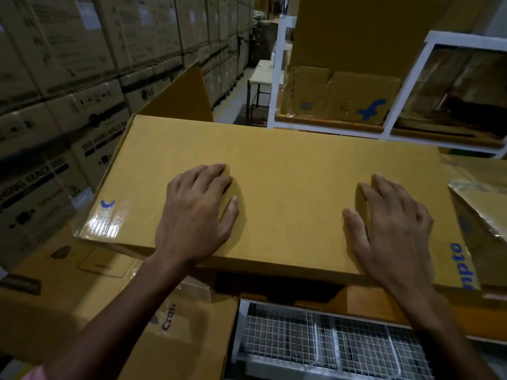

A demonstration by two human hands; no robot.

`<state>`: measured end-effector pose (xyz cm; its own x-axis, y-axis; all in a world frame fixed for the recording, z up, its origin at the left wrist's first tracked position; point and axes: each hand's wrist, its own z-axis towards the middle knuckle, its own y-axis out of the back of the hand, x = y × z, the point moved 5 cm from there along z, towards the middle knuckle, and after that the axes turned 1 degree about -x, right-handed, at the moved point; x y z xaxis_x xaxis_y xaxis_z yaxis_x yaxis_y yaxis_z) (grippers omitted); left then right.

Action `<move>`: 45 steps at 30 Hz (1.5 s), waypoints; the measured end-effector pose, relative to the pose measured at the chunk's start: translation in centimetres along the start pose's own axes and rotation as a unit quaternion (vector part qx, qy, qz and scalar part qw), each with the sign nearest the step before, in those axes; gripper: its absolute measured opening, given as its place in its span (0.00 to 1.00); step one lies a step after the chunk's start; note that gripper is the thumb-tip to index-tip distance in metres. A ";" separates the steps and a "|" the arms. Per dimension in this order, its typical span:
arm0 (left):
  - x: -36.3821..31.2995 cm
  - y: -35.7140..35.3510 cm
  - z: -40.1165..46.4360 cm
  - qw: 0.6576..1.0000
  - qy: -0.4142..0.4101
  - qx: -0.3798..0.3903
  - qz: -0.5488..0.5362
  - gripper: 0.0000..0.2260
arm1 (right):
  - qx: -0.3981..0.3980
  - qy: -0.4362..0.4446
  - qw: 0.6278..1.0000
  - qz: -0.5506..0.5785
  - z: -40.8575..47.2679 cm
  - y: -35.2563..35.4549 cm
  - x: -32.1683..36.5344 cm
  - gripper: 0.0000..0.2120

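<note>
A large flat brown cardboard box [288,171] lies in front of me with its top face up, clear tape at its near left corner and blue print at its right end. My left hand [197,215] rests palm down on the top, left of centre, fingers lightly bent. My right hand [392,231] lies flat on the top towards the right, fingers extended. Both wrists cross the box's near edge.
Stacked washing-machine cartons [68,78] wall off the left. A brown carton [82,292] sits lower left under the box. A wire-mesh cage [329,344] is below. A white metal rack [406,86] with cartons stands behind right. A taped carton [482,204] lies at far right.
</note>
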<state>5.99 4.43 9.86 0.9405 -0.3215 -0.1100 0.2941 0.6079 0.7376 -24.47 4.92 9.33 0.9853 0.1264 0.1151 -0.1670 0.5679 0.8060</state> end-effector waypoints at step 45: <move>12.6 -13.7 -1.9 0.953 0.053 0.236 0.182 0.24 | 0.264 0.063 0.958 0.088 3.3 -20.9 9.9 0.25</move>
<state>14.08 -6.60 -2.90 0.9848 -0.0606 0.1626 -0.1414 0.2637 0.9542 -11.13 -8.40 -4.44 0.9254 0.2991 0.2327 -0.2564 0.0421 0.9657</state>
